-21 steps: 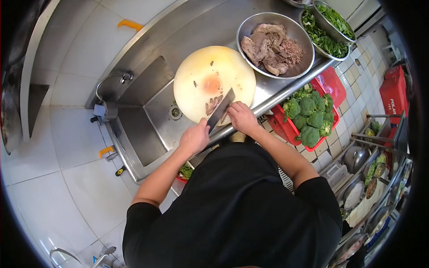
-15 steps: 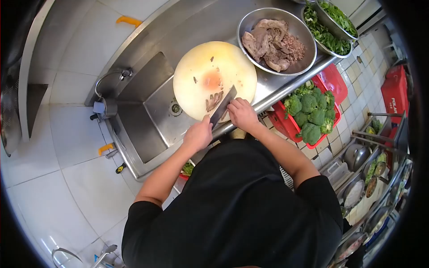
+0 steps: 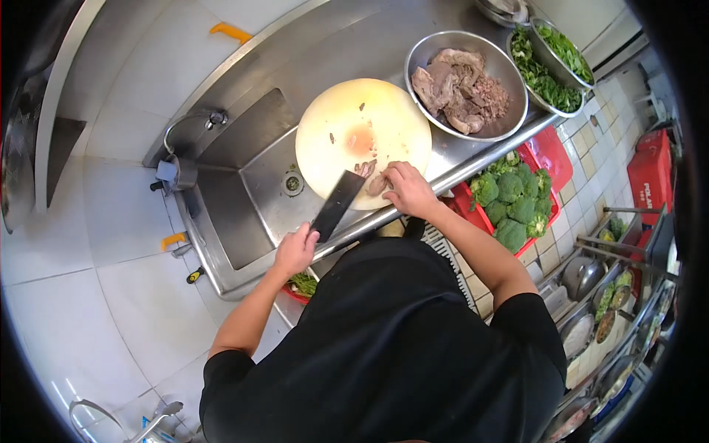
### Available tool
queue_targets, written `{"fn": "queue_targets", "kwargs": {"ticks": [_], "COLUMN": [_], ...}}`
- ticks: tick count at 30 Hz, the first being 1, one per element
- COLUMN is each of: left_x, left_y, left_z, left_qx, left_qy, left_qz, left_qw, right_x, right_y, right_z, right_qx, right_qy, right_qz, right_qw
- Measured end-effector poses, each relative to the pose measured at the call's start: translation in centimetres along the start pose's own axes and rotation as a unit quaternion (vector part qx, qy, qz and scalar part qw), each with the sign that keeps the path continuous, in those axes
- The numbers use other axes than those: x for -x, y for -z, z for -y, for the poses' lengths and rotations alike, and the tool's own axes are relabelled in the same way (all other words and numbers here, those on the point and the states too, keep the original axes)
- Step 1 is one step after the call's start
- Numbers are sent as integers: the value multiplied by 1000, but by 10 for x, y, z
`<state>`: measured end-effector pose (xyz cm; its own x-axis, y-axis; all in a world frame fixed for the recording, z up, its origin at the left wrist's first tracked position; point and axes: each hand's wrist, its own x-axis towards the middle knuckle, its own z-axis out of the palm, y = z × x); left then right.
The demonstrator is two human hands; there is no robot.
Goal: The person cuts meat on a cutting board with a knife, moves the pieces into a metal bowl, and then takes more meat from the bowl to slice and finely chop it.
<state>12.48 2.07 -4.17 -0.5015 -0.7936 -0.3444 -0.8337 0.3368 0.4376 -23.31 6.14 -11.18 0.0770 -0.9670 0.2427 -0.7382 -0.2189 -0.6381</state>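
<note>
Steel sink counter (image 3: 325, 48), round cutting board (image 3: 317, 144), meat bowl (image 3: 504, 68), greens bowl (image 3: 567, 113), apparently another bowl (image 3: 490, 14) beyond

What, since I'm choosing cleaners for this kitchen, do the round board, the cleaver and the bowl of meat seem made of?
Round board: probably plastic, matt cream, since no wood grain shows; pale wood remains possible.
Cleaver: likely steel with a dull finish, from its broad, flat blade, which looks dark here.
Bowl: metal, probably stainless steel, by its smooth, silvery sheen.

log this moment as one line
left hand: holding cleaver, blade partly over board | right hand: at meat piece on board | bowl: beyond board, holding more meat
</note>
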Motion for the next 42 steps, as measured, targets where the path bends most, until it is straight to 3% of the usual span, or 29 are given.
{"fn": "queue_targets", "kwargs": {"ticks": [5, 9, 12, 17, 20, 21, 24, 27, 30, 33, 36, 37, 38, 40, 42], "left_x": [-30, -64, -69, -51, -47, -48, -55, -63, -62, -60, -59, -59, -60, -62, -62], "left_y": [44, 48, 44, 28, 33, 33, 36, 35, 35, 32, 36, 38, 39, 42, 44], "left_z": [0, 12, 14, 24, 19, 18, 17, 21, 23, 27, 28, 28, 29, 31, 33], "left_qx": [92, 71, 45, 49, 62, 65, 69, 68, 74, 94, 99, 102, 104, 112, 120], "left_qy": [19, 48, 111, 145, 155, 158, 147, 141, 150, 151, 153, 148, 143, 139, 141], "left_qz": [-82, -113, -73, -28, -19, -17, -9, -11, -1, 3, 14, 13, 10, 5, 7], "left_qw": [992, 990, 990, 988, 986, 985, 987, 988, 986, 984, 983, 984, 984, 984, 983], "right_x": [-51, -87, -103, -86, -99, -110, -157, -169, -166, -154, -155, -160, -174, -193, -200], "right_y": [-8, -24, -20, -13, -30, -39, -60, -70, -61, -21, -27, -32, -32, -32, -26], "right_z": [-12, -12, -8, 18, 20, 25, 11, 4, 11, 67, 13, -19, -34, -59, -62], "right_qx": [128, 136, 104, 166, 121, 122, 159, 180, 205, 228, 195, 153, 166, 188, 200], "right_qy": [158, 268, 290, 157, 30, 18, 157, 154, -35, -217, -132, -37, -15, 7, -55], "right_qz": [137, 178, 266, 292, 230, 124, -2, 94, 223, 315, 162, 52, -10, -25, 57], "right_qw": [970, 937, 913, 929, 965, 985, 975, 967, 952, 895, 958, 986, 986, 982, 977]}}
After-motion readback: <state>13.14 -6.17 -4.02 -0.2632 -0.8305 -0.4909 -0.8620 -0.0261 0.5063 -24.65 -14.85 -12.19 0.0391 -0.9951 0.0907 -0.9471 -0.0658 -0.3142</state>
